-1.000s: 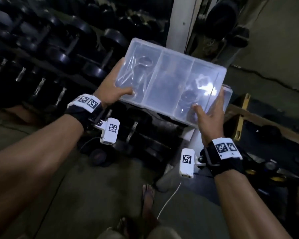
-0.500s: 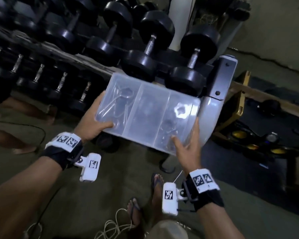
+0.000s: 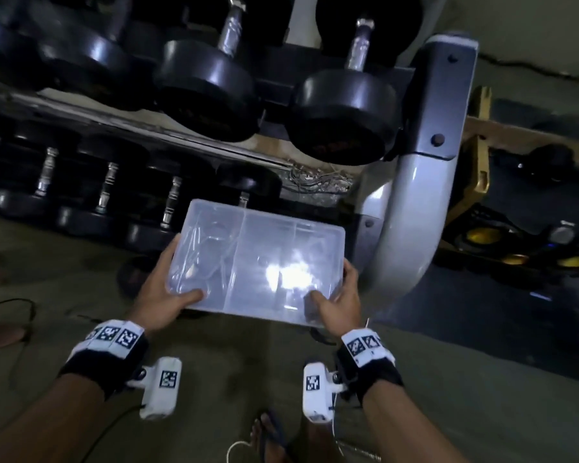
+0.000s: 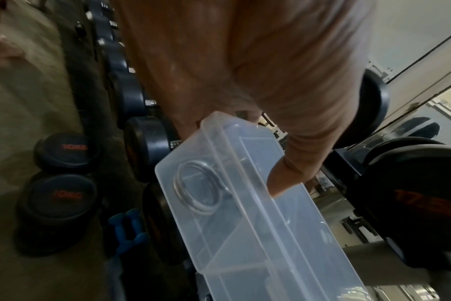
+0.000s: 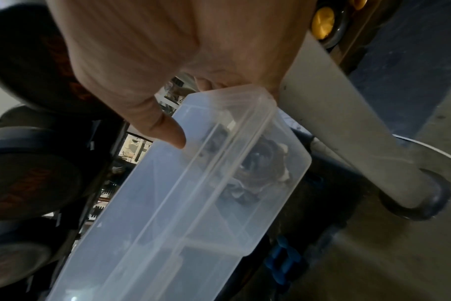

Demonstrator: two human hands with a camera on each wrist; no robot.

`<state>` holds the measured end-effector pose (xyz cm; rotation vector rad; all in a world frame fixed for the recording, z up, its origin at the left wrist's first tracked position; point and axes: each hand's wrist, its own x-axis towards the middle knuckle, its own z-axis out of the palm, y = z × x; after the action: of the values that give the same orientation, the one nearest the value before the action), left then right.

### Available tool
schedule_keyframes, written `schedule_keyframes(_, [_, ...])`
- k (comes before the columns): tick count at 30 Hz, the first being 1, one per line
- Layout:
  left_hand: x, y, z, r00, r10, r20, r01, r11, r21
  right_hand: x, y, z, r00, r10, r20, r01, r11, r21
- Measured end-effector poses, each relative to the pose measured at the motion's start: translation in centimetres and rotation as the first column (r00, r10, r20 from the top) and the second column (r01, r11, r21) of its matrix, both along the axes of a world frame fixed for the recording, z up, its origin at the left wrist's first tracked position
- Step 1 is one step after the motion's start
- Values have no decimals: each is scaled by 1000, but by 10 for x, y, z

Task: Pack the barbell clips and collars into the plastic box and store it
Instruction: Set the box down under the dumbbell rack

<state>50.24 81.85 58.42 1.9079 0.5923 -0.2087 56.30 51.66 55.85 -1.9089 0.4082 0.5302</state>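
I hold a clear plastic box [image 3: 268, 228] with its lid on, low in front of the dumbbell rack. My left hand [image 3: 163, 292] grips its left end, thumb on the lid, and my right hand [image 3: 336, 300] grips the right end the same way. Metal spring clips [image 4: 197, 188] lie in the left compartment of the box [image 4: 258, 234]. Dark collars [image 5: 255, 163] sit in the right compartment of the box [image 5: 168, 213]. Glare hides part of the lid in the head view.
A two-tier rack of black dumbbells [image 3: 208, 85] fills the space ahead, its grey curved leg [image 3: 411, 208] just right of the box. Small blue dumbbells [image 4: 126, 230] and 10 kg dumbbells [image 4: 62, 150] stand on the floor below. My sandalled feet [image 3: 274, 436] are beneath.
Both hands have carried the box down from chest height toward the floor beside the rack's lower tier, and it now lies more level.
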Motion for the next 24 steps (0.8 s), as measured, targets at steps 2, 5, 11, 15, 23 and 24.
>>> schedule_keyframes(2, [26, -5, -16, 1000, 16, 16, -16, 1000, 7, 30, 3, -13, 999, -39, 1, 39, 999, -27])
schedule_keyframes(5, [60, -7, -38, 1000, 7, 31, -7, 1000, 10, 67, 8, -24, 994, -100, 37, 102, 992, -68])
schedule_keyframes(11, [108, -16, -72, 1000, -12, -5, 12, 1000, 13, 125, 20, -49, 960, -279, 35, 281, 958, -65])
schedule_keyframes(15, [133, -31, -100, 996, -85, -30, 87, 994, 72, 150, 21, -68, 907, -419, -53, 411, 904, -114])
schedule_keyframes(23, [158, -70, -144, 976, -180, -125, 197, 969, 146, 183, 6, -87, 868, -395, -300, 410, 912, -13])
schedule_keyframes(24, [160, -75, -148, 972, -192, -138, 212, 967, 144, 183, 6, -92, 866, -418, -276, 425, 905, -37])
